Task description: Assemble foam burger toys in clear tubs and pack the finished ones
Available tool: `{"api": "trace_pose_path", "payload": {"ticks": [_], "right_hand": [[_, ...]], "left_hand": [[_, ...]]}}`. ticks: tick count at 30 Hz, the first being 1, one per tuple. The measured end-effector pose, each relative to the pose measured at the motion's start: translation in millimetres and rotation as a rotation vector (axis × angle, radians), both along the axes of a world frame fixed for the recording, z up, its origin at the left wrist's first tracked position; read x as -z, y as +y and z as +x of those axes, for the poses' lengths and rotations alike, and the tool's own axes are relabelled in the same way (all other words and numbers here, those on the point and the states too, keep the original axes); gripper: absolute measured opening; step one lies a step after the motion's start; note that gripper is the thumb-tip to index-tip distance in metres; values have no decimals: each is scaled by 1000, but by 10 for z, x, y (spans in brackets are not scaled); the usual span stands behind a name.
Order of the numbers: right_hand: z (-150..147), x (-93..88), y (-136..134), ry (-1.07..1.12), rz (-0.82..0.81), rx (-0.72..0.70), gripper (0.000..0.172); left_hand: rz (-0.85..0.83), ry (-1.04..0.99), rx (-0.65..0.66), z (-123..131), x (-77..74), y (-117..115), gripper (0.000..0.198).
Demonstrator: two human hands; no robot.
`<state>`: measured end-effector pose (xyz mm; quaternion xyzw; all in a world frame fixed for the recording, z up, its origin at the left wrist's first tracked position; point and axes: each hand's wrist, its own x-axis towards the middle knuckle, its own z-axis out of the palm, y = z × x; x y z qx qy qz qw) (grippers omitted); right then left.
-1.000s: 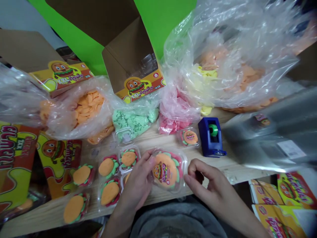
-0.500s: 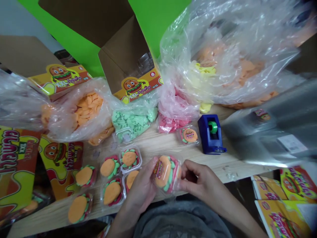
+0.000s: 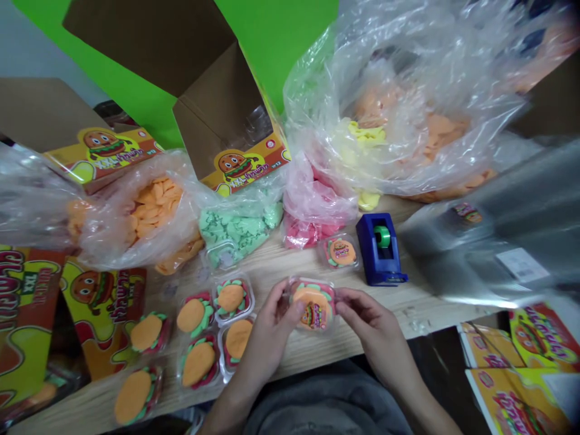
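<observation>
In the head view, the left hand (image 3: 272, 329) pinches a clear pack (image 3: 319, 302) by its left side, with the thumb on top. The right hand (image 3: 374, 320) pinches the pack's right edge with its thumb and fingers. The pack has a toy burger in it and a bright sticker on it. It is close to the near edge of the table (image 3: 324, 353), around the middle.

To the left, six burgers (image 3: 198, 364) sit in clear cups, out toward the near left corner. Past the pack, a small pack (image 3: 341, 252) is just beside a blue tape holder (image 3: 381, 251). Along the far side are a green bag (image 3: 238, 223), a pink bag (image 3: 317, 205) and an orange bag (image 3: 156, 205). An open box (image 3: 254, 163) stands behind the green bag.
</observation>
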<state>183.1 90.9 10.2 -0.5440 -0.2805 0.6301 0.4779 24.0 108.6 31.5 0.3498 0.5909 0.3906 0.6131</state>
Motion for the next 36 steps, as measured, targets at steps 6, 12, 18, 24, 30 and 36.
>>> {"api": "trace_pose_path", "payload": {"ticks": [6,12,18,24,30,36], "right_hand": [[51,238,222,194,28,323,17],[31,433,440,263,16,471,22],[41,477,249,227,-44,351,21],[-506,537,-38,122,-65,-214,17],[-1108,661,44,-50,26,-556,12],[-1120,702,123,-267,59,-629,7]], "left_hand": [[397,195,176,362,36,682,26],[688,786,346,754,166,1060,28],[716,1046,268,-29,102,1014,26],[526,1217,138,-1278,169,1036,20],[517,1037,270,-1445,241,960,10],[562,933,225,-1455,274,1009,10]]}}
